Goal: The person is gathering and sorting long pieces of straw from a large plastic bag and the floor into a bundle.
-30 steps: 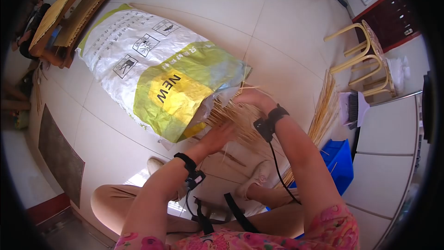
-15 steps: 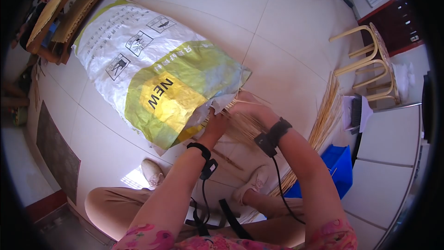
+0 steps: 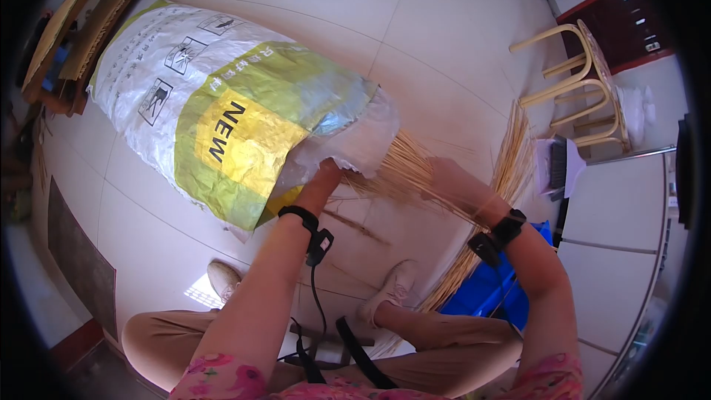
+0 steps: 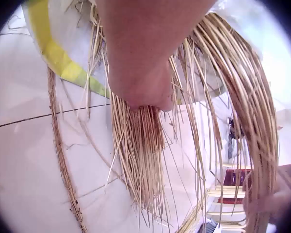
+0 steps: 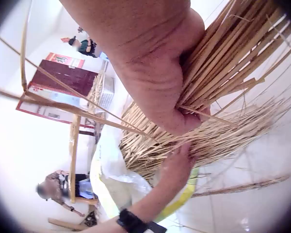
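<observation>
A large white, green and yellow woven sack (image 3: 252, 115) lies on the floor, its mouth facing the person. Straw stalks stick out of it. My right hand (image 3: 453, 178) grips a thick bundle of straw (image 3: 407, 163) to the right of the mouth; in the right wrist view stalks (image 5: 228, 53) fan out past its curled fingers. At the mouth, my left hand (image 3: 324, 178) is partly covered by the plastic edge. The left wrist view has its fingers curled over a second clump of straw (image 4: 145, 165), whose ends hang below the knuckles.
A long heap of loose straw (image 3: 515, 155) lies on the right by a blue bin (image 3: 474, 292). Behind it stand a dustpan and brush (image 3: 559, 167) and a cane-coloured stool (image 3: 578, 96). A dark mat (image 3: 81, 244) is at left. Other people appear in the right wrist view's background.
My right hand has moved right, away from the sack's mouth, drawing the straw bundle outward. The left hand has gone from lying over the stalks to the sack's mouth, partly under its edge.
</observation>
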`<state>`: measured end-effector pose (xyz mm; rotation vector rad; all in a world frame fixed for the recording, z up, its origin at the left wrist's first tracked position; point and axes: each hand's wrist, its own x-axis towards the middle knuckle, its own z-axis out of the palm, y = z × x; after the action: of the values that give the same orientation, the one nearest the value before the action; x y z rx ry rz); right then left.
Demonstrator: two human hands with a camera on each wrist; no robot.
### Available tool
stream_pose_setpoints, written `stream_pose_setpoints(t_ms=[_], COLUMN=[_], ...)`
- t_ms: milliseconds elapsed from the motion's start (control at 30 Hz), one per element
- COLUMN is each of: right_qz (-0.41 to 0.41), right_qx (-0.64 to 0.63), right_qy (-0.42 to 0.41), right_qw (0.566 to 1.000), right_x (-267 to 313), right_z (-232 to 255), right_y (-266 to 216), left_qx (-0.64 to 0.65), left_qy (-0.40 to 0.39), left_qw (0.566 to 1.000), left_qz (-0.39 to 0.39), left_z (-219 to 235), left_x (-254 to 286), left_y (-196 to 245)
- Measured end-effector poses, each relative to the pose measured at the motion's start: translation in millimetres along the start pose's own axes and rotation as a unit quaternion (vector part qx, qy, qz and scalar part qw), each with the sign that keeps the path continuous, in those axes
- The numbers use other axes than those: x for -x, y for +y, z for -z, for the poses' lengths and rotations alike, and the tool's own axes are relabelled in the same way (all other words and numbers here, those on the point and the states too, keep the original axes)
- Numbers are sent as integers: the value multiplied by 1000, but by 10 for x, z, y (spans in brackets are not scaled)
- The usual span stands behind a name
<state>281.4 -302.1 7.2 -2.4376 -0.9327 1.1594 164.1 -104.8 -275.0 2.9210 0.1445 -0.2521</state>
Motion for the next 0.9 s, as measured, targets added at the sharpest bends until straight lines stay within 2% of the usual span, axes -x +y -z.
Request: stream_pose_setpoints(t_ms=[100,233,267,333,433,533,633,733,833,900], right_qz=[5,14,-10,-59,-76,-35,-67,-59,-37,-44], right_qx=[15,91,115,160,173,129,83,39,87,116], right_qy=[42,107,109,113,90,90,40,11,36,51], right_qw=[999,990,987,979,978,987,993,997,995,991], right_x=[116,34,12,-27,-46,8,212,421,428,539], right_z=[-90,-241,-257,-273,-224,-214,-131,-39,-107,-139], right_y=[323,586,604,584,552,453,138,26,357,570], left_qx=[18,31,33,30,53,144,87,35,13,6], left_qy=[-84,-248,-254,-239,-31,-65,-198,-161,-74,-45], left_qw=[996,968,966,968,982,982,975,986,997,999], left_qz=[-15,-28,-37,-73,-179,-99,-47,-26,-13,-7], left_z=[292,753,882,1131,1371,1418,1210,971,812,723], left_x=[34,207,251,338,631,720,404,5,-297,-402], left_y=[-65,-71,-60,-10,-46,-59,-123,-223,-323,-378])
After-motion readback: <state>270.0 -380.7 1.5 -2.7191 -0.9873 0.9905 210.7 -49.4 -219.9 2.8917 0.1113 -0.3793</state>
